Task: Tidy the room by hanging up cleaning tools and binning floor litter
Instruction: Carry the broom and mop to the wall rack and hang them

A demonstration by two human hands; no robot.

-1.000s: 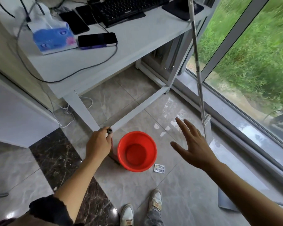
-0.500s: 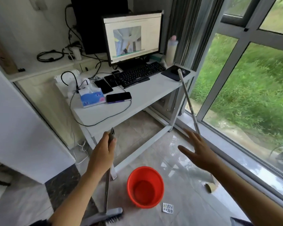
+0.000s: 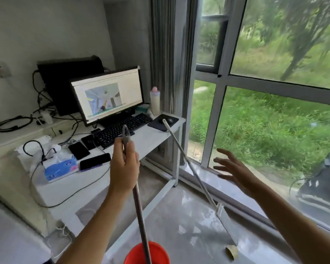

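Head view: left hand (image 3: 124, 166) fingers wrapped round broom handle (image 3: 139, 204) near its top hang loop, light stiff pole; right hand (image 3: 234, 173) spread open, empty, near mop (image 3: 191, 168) leaning on tabletop (image 3: 151, 139), grab mid-shaft

A: The floor (image 3: 189, 221)? Pale tile, glossy, mirroring the window; the near red bucket (image 3: 156, 252) looks like smooth plastic.

B: And the broom handle (image 3: 139, 206) seems matt grey metal with a plastic tip; the desk (image 3: 151, 138) is smooth matt white; the far curtain (image 3: 160, 54) grey cloth.
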